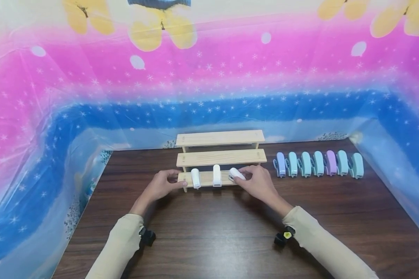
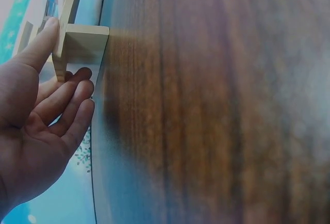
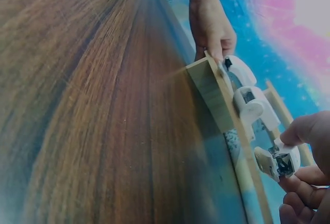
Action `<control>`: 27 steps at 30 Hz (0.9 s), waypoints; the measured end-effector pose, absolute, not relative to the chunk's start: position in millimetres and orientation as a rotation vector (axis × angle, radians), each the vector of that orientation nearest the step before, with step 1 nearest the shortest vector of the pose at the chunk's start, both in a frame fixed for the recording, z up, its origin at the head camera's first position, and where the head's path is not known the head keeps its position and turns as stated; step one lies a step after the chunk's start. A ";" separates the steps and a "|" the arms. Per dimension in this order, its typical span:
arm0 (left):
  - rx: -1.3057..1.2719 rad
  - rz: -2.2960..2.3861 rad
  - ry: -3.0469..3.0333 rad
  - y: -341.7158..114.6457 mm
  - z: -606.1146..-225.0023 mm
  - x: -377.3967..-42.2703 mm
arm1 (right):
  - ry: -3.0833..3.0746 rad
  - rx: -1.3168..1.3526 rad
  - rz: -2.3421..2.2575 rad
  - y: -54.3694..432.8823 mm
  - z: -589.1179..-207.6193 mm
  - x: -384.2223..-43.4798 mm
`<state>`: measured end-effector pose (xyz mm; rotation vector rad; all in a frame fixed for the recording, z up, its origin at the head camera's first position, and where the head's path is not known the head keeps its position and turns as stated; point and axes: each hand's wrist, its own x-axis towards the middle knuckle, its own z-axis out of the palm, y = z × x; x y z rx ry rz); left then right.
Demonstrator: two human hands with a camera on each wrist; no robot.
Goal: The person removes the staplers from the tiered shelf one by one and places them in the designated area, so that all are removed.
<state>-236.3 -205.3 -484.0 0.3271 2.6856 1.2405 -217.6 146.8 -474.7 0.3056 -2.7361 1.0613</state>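
A three-tier wooden rack (image 1: 220, 158) stands toward the back of the table. On its lowest shelf are a white stapler (image 1: 196, 178) near the left end and another white stapler (image 1: 217, 176) by the middle. My right hand (image 1: 260, 184) pinches a third white stapler (image 3: 281, 159) over the shelf's right end, tilted relative to the other two, with its front facing the right wrist camera. At the left end, my left hand (image 1: 162, 184) grips the lowest shelf, thumb (image 2: 44, 43) at its front edge and the other fingers curled behind.
To the right of the rack, several staplers stand in a row: a lavender stapler (image 1: 281, 164), a purple stapler (image 1: 331, 162) and mint green ones. A patterned cloth (image 1: 209, 77) hangs behind and beside the brown table (image 1: 209, 240).
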 end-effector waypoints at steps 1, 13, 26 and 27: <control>0.329 1.241 2.685 -205.4 -483.9 -236.2 | -2.734 0.304 1.058 148.1 -473.1 -216.4; 0.346 1.247 2.680 -204.9 -484.6 -237.2 | -2.695 0.255 1.076 175.4 -454.4 -204.0; 0.346 1.219 2.696 -205.0 -483.3 -236.4 | -2.611 0.132 1.084 219.3 -448.4 -194.3; 0.344 1.219 2.695 -204.8 -483.2 -236.2 | -2.605 0.113 1.086 222.5 -448.8 -193.3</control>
